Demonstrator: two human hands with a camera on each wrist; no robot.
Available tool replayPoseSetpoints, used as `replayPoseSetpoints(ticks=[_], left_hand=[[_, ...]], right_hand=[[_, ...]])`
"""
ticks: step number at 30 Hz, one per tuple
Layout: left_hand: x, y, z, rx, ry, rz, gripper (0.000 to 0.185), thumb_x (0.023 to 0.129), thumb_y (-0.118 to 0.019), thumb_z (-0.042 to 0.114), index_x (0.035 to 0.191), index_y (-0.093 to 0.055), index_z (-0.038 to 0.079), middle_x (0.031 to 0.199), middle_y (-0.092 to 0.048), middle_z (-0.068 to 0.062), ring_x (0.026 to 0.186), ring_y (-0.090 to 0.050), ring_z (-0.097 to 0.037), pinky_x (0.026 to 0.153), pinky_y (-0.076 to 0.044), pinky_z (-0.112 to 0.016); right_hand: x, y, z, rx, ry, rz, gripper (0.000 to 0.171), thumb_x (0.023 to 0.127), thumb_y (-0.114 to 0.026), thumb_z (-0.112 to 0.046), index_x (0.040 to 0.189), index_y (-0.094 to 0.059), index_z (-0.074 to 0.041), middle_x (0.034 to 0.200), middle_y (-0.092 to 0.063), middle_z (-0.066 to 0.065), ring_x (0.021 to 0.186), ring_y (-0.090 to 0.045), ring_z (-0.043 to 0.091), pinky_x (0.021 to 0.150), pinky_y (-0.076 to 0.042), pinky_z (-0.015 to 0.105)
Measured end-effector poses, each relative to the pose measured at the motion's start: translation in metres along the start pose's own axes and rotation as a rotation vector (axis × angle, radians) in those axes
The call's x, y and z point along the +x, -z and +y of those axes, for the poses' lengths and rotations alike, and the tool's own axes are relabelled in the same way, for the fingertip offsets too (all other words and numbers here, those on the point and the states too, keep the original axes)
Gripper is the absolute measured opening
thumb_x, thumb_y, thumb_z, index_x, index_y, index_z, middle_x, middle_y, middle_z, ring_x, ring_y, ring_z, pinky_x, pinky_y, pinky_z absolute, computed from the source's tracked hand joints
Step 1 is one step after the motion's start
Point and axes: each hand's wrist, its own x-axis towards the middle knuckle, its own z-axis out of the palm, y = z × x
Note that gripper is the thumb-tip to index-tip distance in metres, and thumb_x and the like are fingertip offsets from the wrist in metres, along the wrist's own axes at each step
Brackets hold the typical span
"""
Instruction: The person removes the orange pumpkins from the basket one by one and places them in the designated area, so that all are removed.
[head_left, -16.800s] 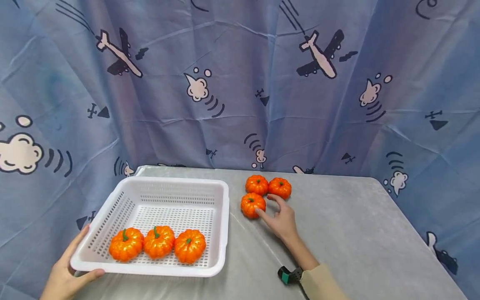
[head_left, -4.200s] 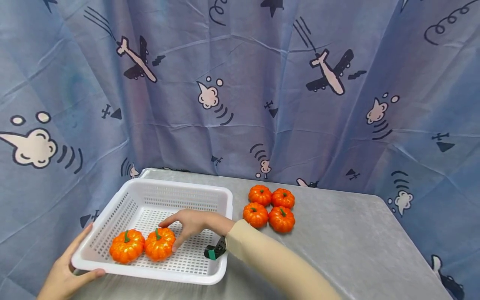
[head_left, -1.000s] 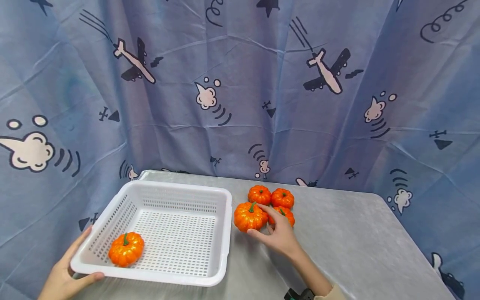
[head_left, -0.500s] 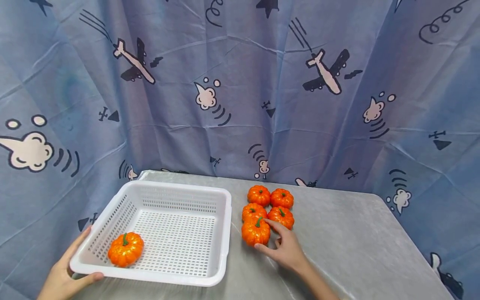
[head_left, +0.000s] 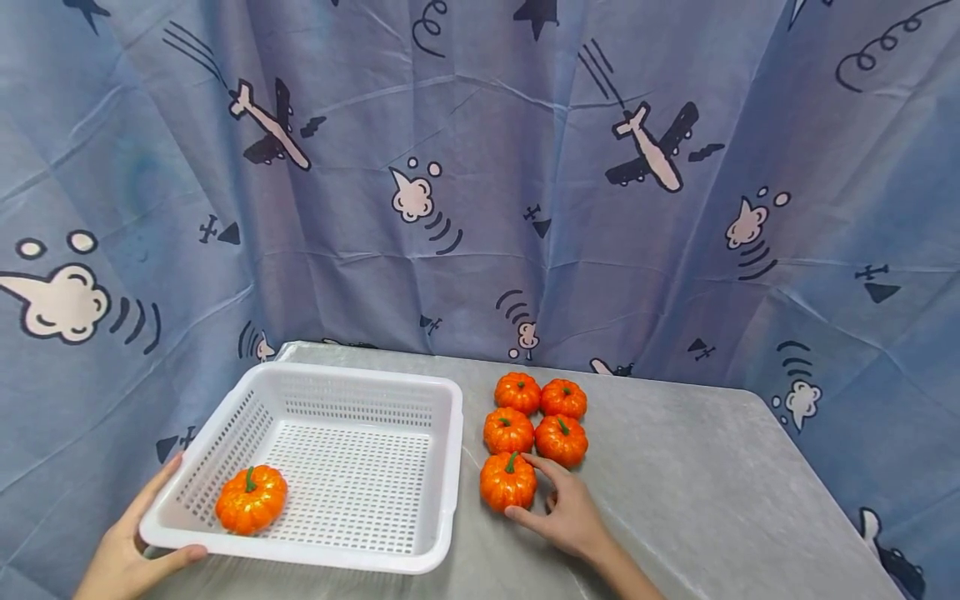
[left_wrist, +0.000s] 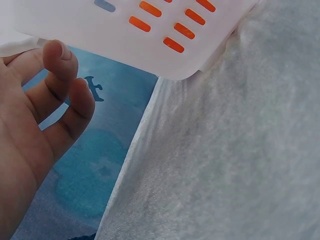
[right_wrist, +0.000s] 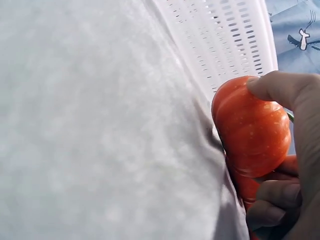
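My left hand [head_left: 135, 537] grips the near left corner of a white plastic basket [head_left: 300, 554], thumb over the front rim and fingers along the left side. One orange pumpkin [head_left: 252, 499] with a green stem sits in the basket's near left corner. On the table to the right, my right hand [head_left: 566, 508] holds another orange pumpkin [head_left: 508, 482] between thumb and fingers. In the right wrist view the thumb presses on the side of this pumpkin [right_wrist: 250, 127]. Right behind it stand several pumpkins in two columns, among them a pumpkin [head_left: 508, 431] and a second pumpkin [head_left: 562, 440].
The grey cloth-covered table [head_left: 675, 467] stretches to the right of the pumpkins. A blue curtain [head_left: 480, 183] printed with aeroplanes hangs along the table's back edge. In the left wrist view the table edge [left_wrist: 130, 145] runs beside the basket corner.
The right hand took a pumpkin from the basket and carried it right. Over the last second it came towards the front, down before the other pumpkins. The left hand has stayed on the basket.
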Motion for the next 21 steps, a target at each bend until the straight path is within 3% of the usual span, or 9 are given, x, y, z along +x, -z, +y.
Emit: replayPoseSetpoints(ticks=[3, 15, 21], left_hand=[[-0.0001, 0.0004, 0.0001, 0.004, 0.010, -0.005, 0.123, 0.077, -0.092, 0.000, 0.172, -0.018, 0.024, 0.129, -0.029, 0.050, 0.099, -0.048, 0.018, 0.075, -0.045, -0.009], [0.0003, -0.0005, -0.0006, -0.021, -0.037, 0.010, 0.123, 0.074, -0.092, -0.005, 0.172, -0.021, 0.023, 0.130, -0.032, 0.049, 0.100, -0.049, 0.017, 0.076, -0.043, -0.004], [0.0000, -0.0023, -0.0012, -0.034, -0.097, 0.034, 0.125, 0.069, -0.092, -0.009, 0.171, -0.024, 0.019, 0.135, -0.036, 0.047, 0.101, -0.051, 0.017, 0.077, -0.042, -0.003]], right_hand=[[-0.0007, -0.0016, 0.0024, -0.005, 0.022, 0.000, 0.073, 0.074, -0.097, -0.036, 0.135, -0.069, -0.007, 0.121, -0.072, 0.007, 0.047, -0.030, -0.003, 0.046, -0.036, 0.021], [-0.0024, -0.0041, 0.0093, 0.002, -0.041, -0.021, 0.078, 0.074, -0.097, -0.038, 0.139, -0.067, -0.007, 0.121, -0.070, 0.006, 0.051, -0.036, -0.001, 0.050, -0.038, 0.020], [-0.0012, -0.0027, 0.0096, -0.025, -0.055, -0.045, 0.082, 0.074, -0.097, -0.042, 0.141, -0.066, -0.008, 0.124, -0.070, 0.006, 0.054, -0.037, -0.001, 0.052, -0.038, 0.019]])
